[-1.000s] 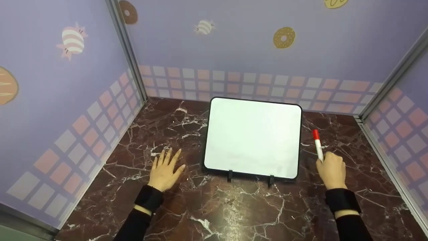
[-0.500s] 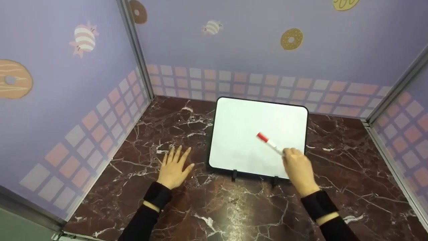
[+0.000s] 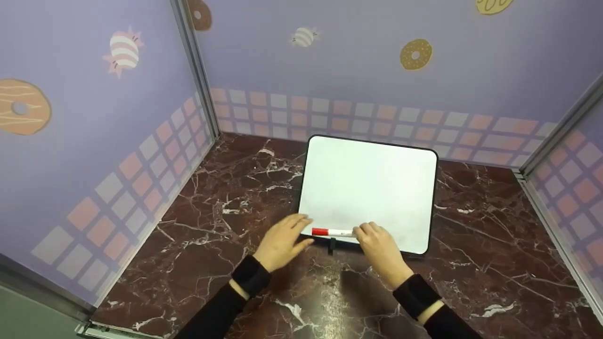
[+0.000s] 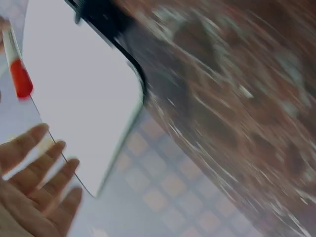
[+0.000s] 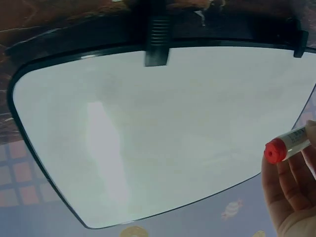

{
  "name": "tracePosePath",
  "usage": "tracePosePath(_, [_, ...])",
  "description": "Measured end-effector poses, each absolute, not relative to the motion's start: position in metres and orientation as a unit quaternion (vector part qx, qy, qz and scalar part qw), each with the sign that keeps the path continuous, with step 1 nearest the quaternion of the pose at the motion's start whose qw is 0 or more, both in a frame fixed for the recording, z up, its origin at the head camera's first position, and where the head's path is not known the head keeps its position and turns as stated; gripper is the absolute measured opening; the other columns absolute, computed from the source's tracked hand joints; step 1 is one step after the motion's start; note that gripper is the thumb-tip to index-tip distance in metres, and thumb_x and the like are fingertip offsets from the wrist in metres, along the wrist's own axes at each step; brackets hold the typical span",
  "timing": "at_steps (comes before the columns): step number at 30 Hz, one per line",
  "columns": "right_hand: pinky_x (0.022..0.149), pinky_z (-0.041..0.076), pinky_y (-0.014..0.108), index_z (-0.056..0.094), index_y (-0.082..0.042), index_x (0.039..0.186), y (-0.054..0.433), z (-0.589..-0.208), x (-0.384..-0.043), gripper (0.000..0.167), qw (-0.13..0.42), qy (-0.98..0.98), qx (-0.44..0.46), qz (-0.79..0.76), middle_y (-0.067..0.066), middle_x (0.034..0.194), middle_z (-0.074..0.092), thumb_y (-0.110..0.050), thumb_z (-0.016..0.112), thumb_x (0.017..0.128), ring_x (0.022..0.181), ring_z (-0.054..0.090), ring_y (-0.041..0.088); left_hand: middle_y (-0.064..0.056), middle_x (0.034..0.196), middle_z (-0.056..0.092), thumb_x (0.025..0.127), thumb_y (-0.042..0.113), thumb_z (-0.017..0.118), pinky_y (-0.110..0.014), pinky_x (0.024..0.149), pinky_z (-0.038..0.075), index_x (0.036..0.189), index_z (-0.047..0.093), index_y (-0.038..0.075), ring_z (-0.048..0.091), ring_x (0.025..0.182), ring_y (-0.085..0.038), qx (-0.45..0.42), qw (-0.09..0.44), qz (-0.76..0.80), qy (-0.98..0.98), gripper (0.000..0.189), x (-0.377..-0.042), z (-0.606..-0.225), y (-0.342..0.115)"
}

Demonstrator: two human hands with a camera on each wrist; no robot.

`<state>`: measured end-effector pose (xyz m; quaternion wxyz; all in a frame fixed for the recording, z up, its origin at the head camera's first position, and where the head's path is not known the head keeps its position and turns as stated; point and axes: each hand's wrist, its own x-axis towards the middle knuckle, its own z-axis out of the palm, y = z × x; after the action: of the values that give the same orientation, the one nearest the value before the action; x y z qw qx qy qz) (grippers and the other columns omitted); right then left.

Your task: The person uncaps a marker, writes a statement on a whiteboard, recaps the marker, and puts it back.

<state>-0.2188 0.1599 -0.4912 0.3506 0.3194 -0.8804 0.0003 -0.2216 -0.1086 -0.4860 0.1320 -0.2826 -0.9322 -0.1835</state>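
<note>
A white marker with a red cap [image 3: 333,232] lies level in front of the lower part of a black-framed whiteboard [image 3: 372,188]. My right hand [image 3: 382,249] pinches the marker by its rear end; the red end plug [image 5: 275,150] sticks out in the right wrist view. Just left of the cap is my left hand [image 3: 280,242], fingers stretched toward it and holding nothing. The left wrist view has these spread fingers [image 4: 52,175] below the red cap [image 4: 21,79], with a gap between them. No writing shows on the board.
The whiteboard leans back on a black stand whose clip [image 3: 332,246] grips its lower edge. Under it is a dark red marbled tabletop [image 3: 245,179]. Purple panels [image 3: 348,61] with checks and sweets enclose the back and both sides.
My right hand has carried the marker leftward from beside the board to its lower middle, turning it level. My left hand has lifted off the tabletop and come right, toward the cap.
</note>
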Motion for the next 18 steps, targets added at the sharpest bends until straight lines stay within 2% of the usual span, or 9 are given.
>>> tracePosePath(2, [0.056,0.054,0.027,0.066,-0.002,0.087,0.157,-0.489,-0.219,0.013,0.36,-0.874,0.327,-0.007,0.007,0.081,0.066,-0.002,0.074,0.077,0.07,0.059,0.019,-0.011,0.127,0.066,0.092,0.039,0.066,-0.042,0.102,0.053,0.129,0.062,0.009,0.062,0.118,-0.026,-0.307,0.152,-0.194,-0.919,0.048,-0.222,-0.485,-0.098])
tracePosePath(4, [0.057,0.055,0.026,0.066,-0.002,0.087,0.155,-0.488,-0.219,0.014,0.366,-0.869,0.331,-0.012,0.007,0.083,0.067,-0.003,0.075,0.077,0.071,0.061,0.019,-0.006,0.111,0.072,0.088,0.035,0.072,-0.036,0.089,0.058,0.118,0.068,0.01,0.068,0.101,-0.022,-0.316,0.175,-0.204,-0.91,0.039,-0.222,-0.486,-0.09])
tracePosePath(8, [0.059,0.056,0.027,0.065,-0.003,0.088,0.156,-0.488,-0.22,0.015,0.365,-0.87,0.331,-0.017,0.007,0.084,0.07,-0.002,0.075,0.077,0.074,0.063,0.019,-0.001,0.088,0.073,0.082,0.029,0.078,-0.031,0.071,0.058,0.099,0.072,0.012,0.068,0.079,-0.017,-0.319,0.208,-0.22,-0.898,0.024,-0.222,-0.488,-0.08])
tracePosePath(11, [0.059,0.055,0.027,0.065,-0.003,0.09,0.159,-0.488,-0.219,0.017,0.357,-0.873,0.331,-0.021,0.006,0.084,0.07,-0.001,0.075,0.076,0.074,0.064,0.019,-0.001,0.083,0.072,0.083,0.026,0.077,-0.03,0.068,0.057,0.095,0.073,0.011,0.066,0.075,-0.016,-0.325,0.215,-0.232,-0.891,0.02,-0.221,-0.489,-0.077])
tracePosePath(18, [0.058,0.055,0.027,0.066,-0.003,0.089,0.167,-0.49,-0.22,0.017,0.363,-0.872,0.327,-0.025,0.006,0.084,0.071,-0.002,0.076,0.076,0.073,0.064,0.019,-0.005,0.085,0.073,0.087,0.022,0.073,-0.031,0.069,0.058,0.095,0.074,0.008,0.068,0.076,-0.018,-0.33,0.201,-0.282,-0.878,0.015,-0.223,-0.492,-0.076])
